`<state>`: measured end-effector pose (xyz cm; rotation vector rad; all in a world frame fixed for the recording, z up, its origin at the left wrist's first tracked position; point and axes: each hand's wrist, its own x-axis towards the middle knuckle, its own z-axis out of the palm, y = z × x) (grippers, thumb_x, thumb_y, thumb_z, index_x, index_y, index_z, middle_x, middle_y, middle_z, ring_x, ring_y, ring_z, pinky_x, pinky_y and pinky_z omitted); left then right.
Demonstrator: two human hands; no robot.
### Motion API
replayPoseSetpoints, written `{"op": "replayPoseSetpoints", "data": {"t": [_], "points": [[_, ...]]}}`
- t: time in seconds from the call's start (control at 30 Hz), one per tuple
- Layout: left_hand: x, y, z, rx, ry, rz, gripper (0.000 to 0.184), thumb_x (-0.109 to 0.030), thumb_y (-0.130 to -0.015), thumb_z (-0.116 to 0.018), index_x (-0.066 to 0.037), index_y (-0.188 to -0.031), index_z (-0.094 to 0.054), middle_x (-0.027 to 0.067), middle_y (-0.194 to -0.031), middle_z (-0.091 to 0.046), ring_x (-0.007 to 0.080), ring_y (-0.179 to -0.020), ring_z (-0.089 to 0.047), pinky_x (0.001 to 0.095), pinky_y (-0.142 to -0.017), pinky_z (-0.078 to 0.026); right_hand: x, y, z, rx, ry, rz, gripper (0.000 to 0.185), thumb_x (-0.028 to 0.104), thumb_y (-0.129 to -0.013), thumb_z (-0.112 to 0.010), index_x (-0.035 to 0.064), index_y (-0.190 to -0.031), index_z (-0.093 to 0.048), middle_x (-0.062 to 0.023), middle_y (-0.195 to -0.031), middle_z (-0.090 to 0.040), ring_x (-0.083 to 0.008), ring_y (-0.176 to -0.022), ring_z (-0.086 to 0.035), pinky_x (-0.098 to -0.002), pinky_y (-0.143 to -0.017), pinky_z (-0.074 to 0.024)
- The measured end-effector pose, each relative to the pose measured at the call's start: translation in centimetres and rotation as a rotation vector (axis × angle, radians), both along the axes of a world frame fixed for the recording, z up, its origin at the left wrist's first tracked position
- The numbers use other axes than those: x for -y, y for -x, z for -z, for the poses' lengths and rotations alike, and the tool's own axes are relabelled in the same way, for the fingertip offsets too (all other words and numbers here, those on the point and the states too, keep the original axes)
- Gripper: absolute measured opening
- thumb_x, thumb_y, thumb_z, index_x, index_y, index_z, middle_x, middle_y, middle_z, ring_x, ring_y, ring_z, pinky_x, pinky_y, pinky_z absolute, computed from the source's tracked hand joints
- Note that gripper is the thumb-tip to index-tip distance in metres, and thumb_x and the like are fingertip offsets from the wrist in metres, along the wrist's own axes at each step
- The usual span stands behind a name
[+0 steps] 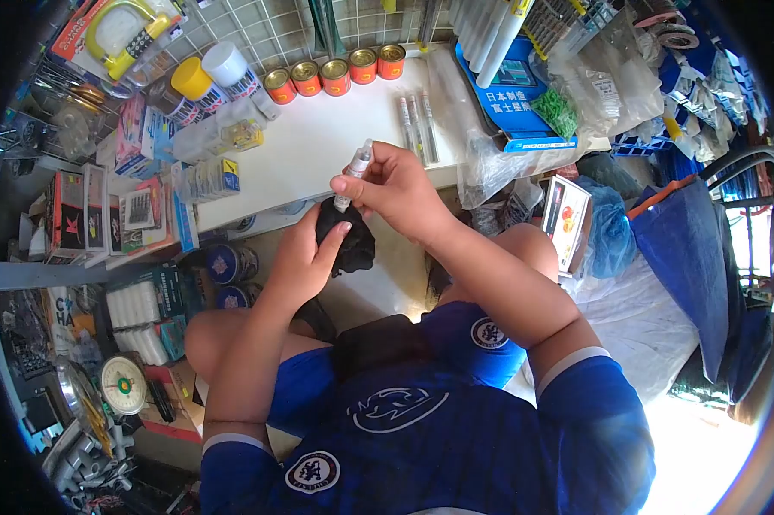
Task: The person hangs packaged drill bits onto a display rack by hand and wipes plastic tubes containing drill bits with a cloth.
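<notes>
A clear narrow tube with printed markings (358, 166) stands slightly tilted between my hands, above my lap. My right hand (401, 190) is closed on its middle, thumb and fingers pinching it. Around the tube's lower end is a crumpled black cloth (352, 249), which my left hand (301, 253) grips with the thumb pressed on its front. The cloth hides the bottom of the tube. Three similar clear tubes (417, 129) lie side by side on the white shelf (318, 129) just beyond my right hand.
Several small red cans (335, 77) line the back of the shelf. Spray cans (225, 64) and boxed goods (146, 137) crowd the left. To the right are a blue box (498, 103), plastic bags (610, 94) and a framed picture (565, 223). A round dial scale (123, 384) sits lower left.
</notes>
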<state>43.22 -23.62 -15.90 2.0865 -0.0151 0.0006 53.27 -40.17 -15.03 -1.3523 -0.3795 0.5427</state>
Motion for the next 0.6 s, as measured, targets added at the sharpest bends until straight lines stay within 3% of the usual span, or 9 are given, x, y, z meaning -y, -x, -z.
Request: {"op": "replayPoseSetpoints", "data": {"t": [0.07,0.17,0.27,0.3,0.4,0.53,0.6], "points": [[0.1,-0.2,0.1,0.037,0.049,0.035,0.038,-0.025,-0.098,-0.058,0.003,-0.124,-0.054,0.0173,-0.109,-0.066,0.0281,-0.101,-0.065,0.0371,-0.089,-0.048,0.0,-0.1,-0.2,0.071,0.046,-0.023,0.017,0.015,-0.089,-0.076,0.0022,-0.088,-0.064,-0.0012,-0.073,-0.063,-0.0067,-0.062,-0.059,-0.0229,-0.057,-0.0506],[-0.4,-0.2,0.0,-0.057,0.262,0.066,0.039,-0.027,-0.101,-0.056,0.003,-0.127,-0.054,0.0094,-0.111,-0.065,0.0166,-0.1,-0.061,0.0327,-0.091,-0.047,0.7,-1.1,-0.6,-0.029,-0.051,-0.258,0.016,0.014,-0.091,-0.074,0.0015,-0.098,-0.066,-0.0012,-0.084,-0.067,-0.0073,-0.074,-0.061,-0.0235,-0.069,-0.0527],[-0.5,-0.5,-0.3,-0.175,0.588,0.031,0.041,-0.029,-0.104,-0.053,0.003,-0.13,-0.053,0.0035,-0.11,-0.062,0.0097,-0.098,-0.056,0.0295,-0.091,-0.047,1.7,-2.0,-1.5,0.104,-0.016,-0.322,0.019,0.012,-0.091,-0.072,0.0004,-0.106,-0.067,-0.0014,-0.091,-0.068,-0.0094,-0.083,-0.062,-0.0248,-0.078,-0.0522],[-0.5,-0.4,-0.6,-0.167,0.594,0.004,0.042,-0.03,-0.105,-0.051,0.002,-0.131,-0.052,0.0038,-0.111,-0.062,0.0109,-0.1,-0.057,0.0293,-0.093,-0.046,1.7,-2.0,-1.8,0.182,-0.073,-0.304,0.021,0.01,-0.091,-0.072,0.0003,-0.109,-0.066,-0.0011,-0.096,-0.068,-0.0094,-0.088,-0.062,-0.0259,-0.083,-0.0511],[0.0,-0.7,-0.1,-0.106,0.574,0.053,0.04,-0.029,-0.105,-0.052,0.002,-0.13,-0.052,0.0044,-0.11,-0.062,0.0113,-0.102,-0.056,0.0289,-0.094,-0.045,1.0,-0.9,-1.3,0.07,-0.068,-0.314,0.019,0.008,-0.091,-0.071,0.0004,-0.108,-0.067,-0.0009,-0.095,-0.068,-0.0089,-0.087,-0.062,-0.0254,-0.084,-0.0513],[-0.3,-0.7,-0.5,-0.181,0.432,0.118,0.045,-0.027,-0.105,-0.052,0.004,-0.137,-0.047,0.0071,-0.124,-0.059,0.0137,-0.114,-0.052,0.0306,-0.101,-0.041,2.1,-2.4,-1.7,0.185,0.067,-0.048,0.033,0.004,-0.089,-0.073,0.0015,-0.12,-0.061,-0.0018,-0.092,-0.067,-0.008,-0.085,-0.062,-0.0245,-0.078,-0.0513],[-0.4,-0.7,-0.8,-0.238,0.415,0.14,0.045,-0.026,-0.104,-0.053,0.004,-0.138,-0.047,0.0069,-0.123,-0.06,0.0139,-0.112,-0.053,0.0304,-0.101,-0.041,2.3,-2.9,-2.1,0.18,-0.074,0.058,0.046,0.001,-0.087,-0.073,0.0044,-0.129,-0.055,-0.0021,-0.092,-0.067,-0.0077,-0.084,-0.062,-0.0239,-0.075,-0.0507]]}}
